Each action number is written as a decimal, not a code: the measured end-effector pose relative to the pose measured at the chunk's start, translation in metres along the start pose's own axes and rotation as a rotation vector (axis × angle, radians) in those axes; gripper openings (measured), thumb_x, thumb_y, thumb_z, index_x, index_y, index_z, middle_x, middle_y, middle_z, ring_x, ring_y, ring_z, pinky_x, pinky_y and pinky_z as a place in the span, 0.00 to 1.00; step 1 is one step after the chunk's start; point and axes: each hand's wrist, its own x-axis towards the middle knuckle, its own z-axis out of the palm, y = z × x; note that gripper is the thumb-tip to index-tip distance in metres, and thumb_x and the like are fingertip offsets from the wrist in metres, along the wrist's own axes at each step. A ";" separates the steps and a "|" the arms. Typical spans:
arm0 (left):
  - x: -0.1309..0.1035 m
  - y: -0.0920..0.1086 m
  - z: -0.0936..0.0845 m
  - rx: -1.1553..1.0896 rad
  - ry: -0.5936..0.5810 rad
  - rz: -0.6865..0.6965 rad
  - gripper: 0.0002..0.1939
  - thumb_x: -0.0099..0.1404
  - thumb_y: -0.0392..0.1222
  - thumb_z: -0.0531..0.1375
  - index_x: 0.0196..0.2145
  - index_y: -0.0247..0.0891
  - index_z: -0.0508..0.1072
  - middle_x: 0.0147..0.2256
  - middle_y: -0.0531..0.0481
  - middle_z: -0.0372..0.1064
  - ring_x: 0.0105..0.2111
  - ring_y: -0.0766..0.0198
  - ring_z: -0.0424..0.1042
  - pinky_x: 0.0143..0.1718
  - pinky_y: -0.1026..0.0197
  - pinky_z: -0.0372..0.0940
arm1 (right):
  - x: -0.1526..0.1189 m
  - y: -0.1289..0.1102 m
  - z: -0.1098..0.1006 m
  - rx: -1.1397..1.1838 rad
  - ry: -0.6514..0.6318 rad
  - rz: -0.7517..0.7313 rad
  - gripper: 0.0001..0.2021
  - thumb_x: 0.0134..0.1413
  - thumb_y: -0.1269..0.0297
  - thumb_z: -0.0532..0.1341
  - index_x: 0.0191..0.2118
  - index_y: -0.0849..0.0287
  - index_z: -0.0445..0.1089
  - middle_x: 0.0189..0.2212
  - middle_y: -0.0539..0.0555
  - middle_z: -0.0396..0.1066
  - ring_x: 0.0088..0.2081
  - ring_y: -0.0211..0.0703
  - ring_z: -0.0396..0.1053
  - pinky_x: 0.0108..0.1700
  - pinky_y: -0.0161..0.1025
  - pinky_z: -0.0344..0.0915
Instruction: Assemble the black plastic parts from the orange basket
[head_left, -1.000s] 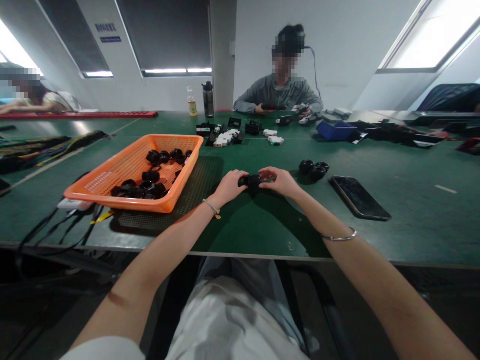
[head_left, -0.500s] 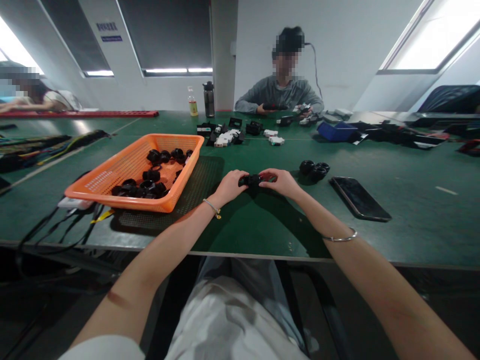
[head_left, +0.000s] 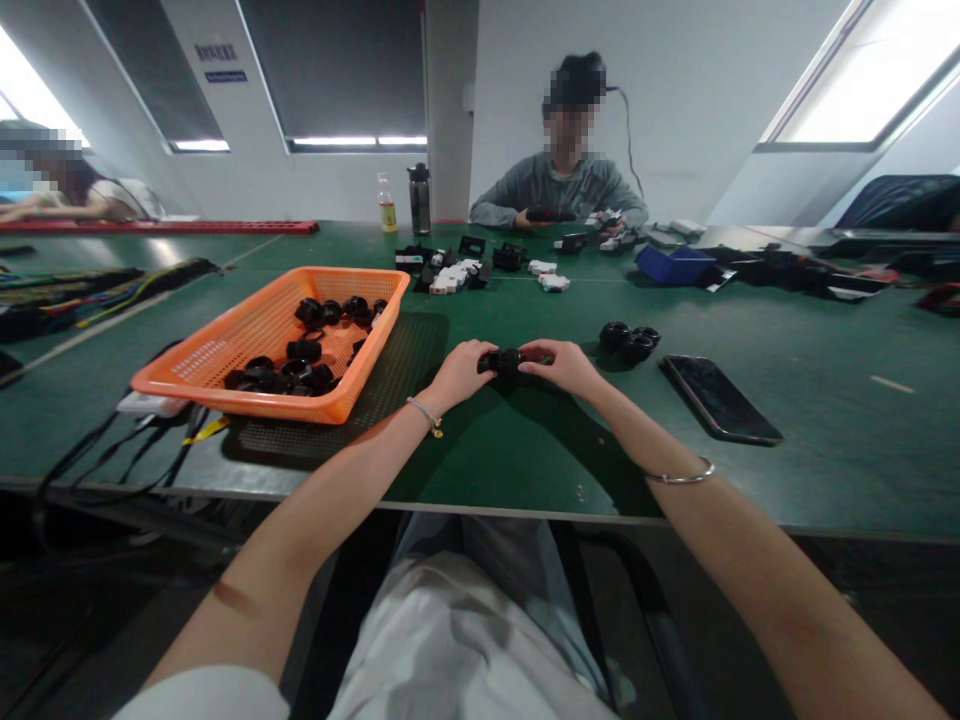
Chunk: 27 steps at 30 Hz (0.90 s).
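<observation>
A small black plastic part (head_left: 509, 361) is held between my two hands, just above the green table (head_left: 517, 455). My left hand (head_left: 463, 370) is closed on its left end. Thumb and fingers of my right hand (head_left: 561, 364) close on its right end. The fingers cover both ends, so its exact kind does not show. Right of my right hand stands a small cluster of black round parts (head_left: 630, 342). To the left, an orange plastic basket (head_left: 337, 408) holds several similar black parts (head_left: 296, 375).
A phone (head_left: 720, 398) lies to the right. Black and white parts (head_left: 454, 272), a blue box (head_left: 675, 263), a dark bottle (head_left: 419, 200) and a small drink bottle (head_left: 387, 207) stand farther back. Cables (head_left: 142, 440) hang at the left front edge. Another person (head_left: 562, 185) sits opposite.
Both hands stay in nearly the same place around the black part. The fingers of my right hand have shifted slightly on it.
</observation>
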 end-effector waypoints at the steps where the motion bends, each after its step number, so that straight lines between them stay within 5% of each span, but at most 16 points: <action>1: 0.000 0.000 0.000 0.006 0.002 -0.001 0.15 0.55 0.34 0.61 0.42 0.35 0.70 0.39 0.45 0.69 0.41 0.58 0.67 0.45 0.55 0.62 | 0.000 0.001 0.000 0.006 -0.002 -0.006 0.11 0.41 0.65 0.64 0.36 0.60 0.74 0.31 0.53 0.77 0.33 0.42 0.73 0.39 0.40 0.68; 27: 0.000 0.000 0.000 0.006 0.005 -0.010 0.14 0.55 0.34 0.61 0.41 0.35 0.70 0.38 0.46 0.69 0.41 0.59 0.67 0.45 0.55 0.63 | 0.000 0.004 0.000 -0.081 0.015 -0.050 0.11 0.41 0.67 0.64 0.36 0.58 0.76 0.29 0.51 0.76 0.28 0.40 0.71 0.34 0.38 0.67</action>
